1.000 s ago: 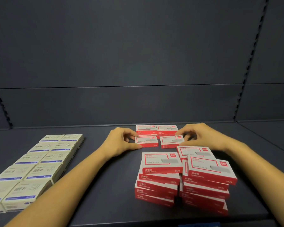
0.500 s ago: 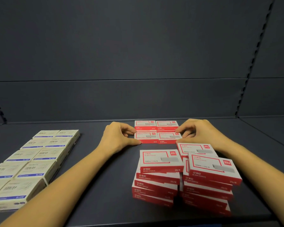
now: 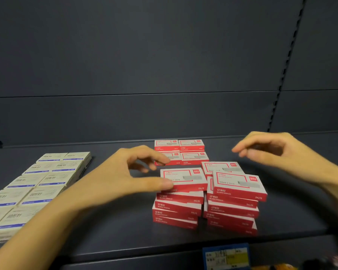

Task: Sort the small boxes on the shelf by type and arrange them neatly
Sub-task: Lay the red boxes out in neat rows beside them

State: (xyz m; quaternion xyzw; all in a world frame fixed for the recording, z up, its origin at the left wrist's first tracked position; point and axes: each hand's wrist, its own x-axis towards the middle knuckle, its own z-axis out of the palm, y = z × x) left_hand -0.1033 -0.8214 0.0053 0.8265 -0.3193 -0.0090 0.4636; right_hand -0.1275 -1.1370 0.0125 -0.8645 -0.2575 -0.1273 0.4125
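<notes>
Red and white staple boxes lie flat in a small square block (image 3: 191,151) at the back of the dark shelf (image 3: 113,227). In front of it stand two uneven stacks of the same red boxes, a left stack (image 3: 180,199) and a right stack (image 3: 234,199). My left hand (image 3: 125,176) hovers beside the left stack, fingers loosely curved, its thumb tip at the top box's left edge. My right hand (image 3: 277,151) floats above and right of the stacks, fingers loosely curved, holding nothing. Cream and blue boxes (image 3: 33,184) lie in two neat rows at the left.
The shelf's grey back panel (image 3: 164,65) rises just behind the red block. A blue and yellow price label (image 3: 225,257) hangs on the shelf's front edge. Bare shelf surface lies between the cream rows and the red stacks, and to the right of the stacks.
Both hands have let go of the back block of red boxes and drawn back toward me. The left hand now sits by the left stack, the right hand has lifted to the right.
</notes>
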